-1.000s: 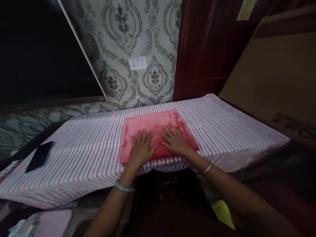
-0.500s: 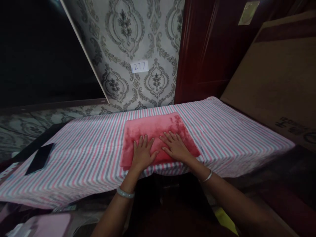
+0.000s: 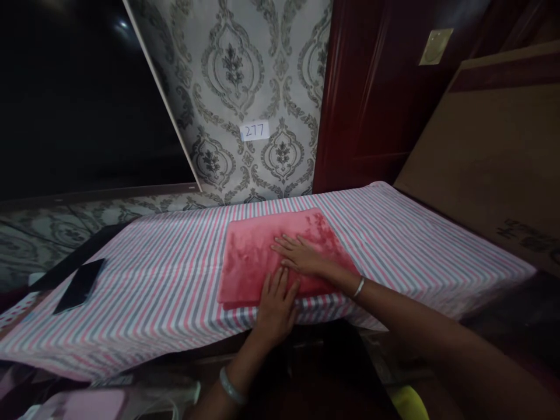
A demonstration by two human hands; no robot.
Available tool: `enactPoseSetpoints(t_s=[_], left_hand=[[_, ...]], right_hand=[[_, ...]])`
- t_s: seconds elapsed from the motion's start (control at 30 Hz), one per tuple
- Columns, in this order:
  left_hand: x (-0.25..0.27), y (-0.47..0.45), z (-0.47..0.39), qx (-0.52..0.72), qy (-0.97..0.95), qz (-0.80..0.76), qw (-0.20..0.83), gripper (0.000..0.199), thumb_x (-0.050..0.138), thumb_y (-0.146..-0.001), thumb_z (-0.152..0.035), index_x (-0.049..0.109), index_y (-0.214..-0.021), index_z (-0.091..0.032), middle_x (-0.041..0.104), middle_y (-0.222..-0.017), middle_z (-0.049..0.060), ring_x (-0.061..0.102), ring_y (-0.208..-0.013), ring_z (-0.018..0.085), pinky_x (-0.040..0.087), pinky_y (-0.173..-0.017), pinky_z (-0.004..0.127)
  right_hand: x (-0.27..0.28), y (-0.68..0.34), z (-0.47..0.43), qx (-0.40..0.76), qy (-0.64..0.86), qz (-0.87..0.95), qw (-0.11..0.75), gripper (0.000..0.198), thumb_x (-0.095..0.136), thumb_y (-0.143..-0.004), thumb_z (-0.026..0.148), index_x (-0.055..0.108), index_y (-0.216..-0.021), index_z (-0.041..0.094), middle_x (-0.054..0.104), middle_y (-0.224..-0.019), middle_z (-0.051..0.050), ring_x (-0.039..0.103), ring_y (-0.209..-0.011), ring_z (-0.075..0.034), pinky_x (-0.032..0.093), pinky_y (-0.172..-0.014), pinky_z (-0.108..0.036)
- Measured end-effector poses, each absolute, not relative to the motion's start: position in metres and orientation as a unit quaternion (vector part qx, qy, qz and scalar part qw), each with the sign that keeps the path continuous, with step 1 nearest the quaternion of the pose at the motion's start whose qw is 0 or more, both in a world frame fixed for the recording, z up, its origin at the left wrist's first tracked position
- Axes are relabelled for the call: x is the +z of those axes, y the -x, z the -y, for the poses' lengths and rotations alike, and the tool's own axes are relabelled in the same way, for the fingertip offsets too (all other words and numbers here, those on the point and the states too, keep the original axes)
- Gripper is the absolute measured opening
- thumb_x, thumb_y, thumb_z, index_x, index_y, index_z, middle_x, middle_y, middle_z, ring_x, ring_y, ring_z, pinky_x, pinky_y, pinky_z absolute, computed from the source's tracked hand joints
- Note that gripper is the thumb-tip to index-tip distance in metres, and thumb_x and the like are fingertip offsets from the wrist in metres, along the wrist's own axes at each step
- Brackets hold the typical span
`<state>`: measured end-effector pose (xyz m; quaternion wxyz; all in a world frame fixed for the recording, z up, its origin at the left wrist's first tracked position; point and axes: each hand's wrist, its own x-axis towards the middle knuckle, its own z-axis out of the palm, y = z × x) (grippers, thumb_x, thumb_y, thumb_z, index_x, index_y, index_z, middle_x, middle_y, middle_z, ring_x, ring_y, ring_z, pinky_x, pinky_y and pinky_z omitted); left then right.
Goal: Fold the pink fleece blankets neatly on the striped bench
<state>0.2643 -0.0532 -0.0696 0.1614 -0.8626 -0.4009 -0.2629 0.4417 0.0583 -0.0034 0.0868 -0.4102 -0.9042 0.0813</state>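
The left hand (image 3: 276, 304) has slid back to the near edge of the folded red towel (image 3: 258, 256) (still flat, fingers spread); the right hand (image 3: 301, 256) stays pressed open on it.

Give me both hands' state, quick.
Left hand: open, flat on the near edge of the red towel.
Right hand: open, flat on the towel.
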Motion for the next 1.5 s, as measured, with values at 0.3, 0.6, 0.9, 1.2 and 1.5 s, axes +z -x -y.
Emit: enactPoseSetpoints(t_s=[0.3, 0.6, 0.9, 1.2, 1.5], left_hand=[[-0.080, -0.267, 0.054, -0.314, 0.846, 0.401, 0.155, 0.055, 0.062, -0.090, -0.031, 0.056, -0.144, -0.021, 0.051, -0.154, 0.017, 0.038, -0.149, 0.031, 0.031, -0.120, 0.053], [-0.085, -0.269, 0.055, -0.328, 0.839, 0.411, 0.142, 0.058, 0.064, -0.086, -0.032, 0.056, -0.143, -0.020, 0.047, -0.157, 0.016, 0.035, -0.151, 0.031, 0.029, -0.122, 0.052], [-0.082, -0.271, 0.057, -0.327, 0.837, 0.417, 0.135, 0.060, 0.064, -0.086, -0.030, 0.055, -0.144, -0.020, 0.047, -0.157, 0.017, 0.036, -0.150, 0.032, 0.033, -0.120, 0.055], [-0.046, -0.245, 0.064, -0.291, 0.843, 0.428, 0.145, 0.056, 0.056, -0.090, -0.024, 0.052, -0.146, -0.020, 0.052, -0.154, 0.013, 0.041, -0.147, 0.030, 0.026, -0.123, 0.059], [-0.067, -0.222, 0.071, -0.312, 0.800, 0.481, 0.178, 0.067, 0.067, -0.087, -0.050, 0.051, -0.149, -0.029, 0.045, -0.159, 0.011, 0.033, -0.150, 0.036, 0.013, -0.124, 0.061]], right_hand=[[0.014, -0.413, -0.140, 0.065, 0.489, 0.869, 0.034, 0.066, 0.038, -0.104, 0.056, 0.023, -0.164, 0.033, 0.013, -0.171, -0.004, 0.007, -0.157, -0.033, 0.009, -0.122, -0.066], [0.002, -0.404, -0.161, 0.090, 0.524, 0.844, 0.069, 0.063, 0.031, -0.105, 0.058, 0.031, -0.162, 0.031, 0.035, -0.165, -0.006, 0.029, -0.151, -0.031, 0.017, -0.121, -0.063], [-0.001, -0.404, -0.155, 0.075, 0.532, 0.839, 0.082, 0.063, 0.030, -0.105, 0.058, 0.031, -0.162, 0.030, 0.034, -0.165, -0.008, 0.031, -0.151, -0.030, 0.019, -0.121, -0.062], [0.027, -0.391, -0.131, 0.083, 0.485, 0.867, 0.074, 0.062, 0.030, -0.107, 0.055, 0.027, -0.163, 0.031, 0.018, -0.170, -0.007, 0.011, -0.157, -0.032, 0.015, -0.122, -0.062], [0.006, -0.366, -0.095, 0.059, 0.309, 0.948, 0.047, 0.059, 0.039, -0.106, 0.054, 0.031, -0.161, 0.035, 0.020, -0.170, -0.004, 0.008, -0.157, -0.032, 0.010, -0.121, -0.066]])
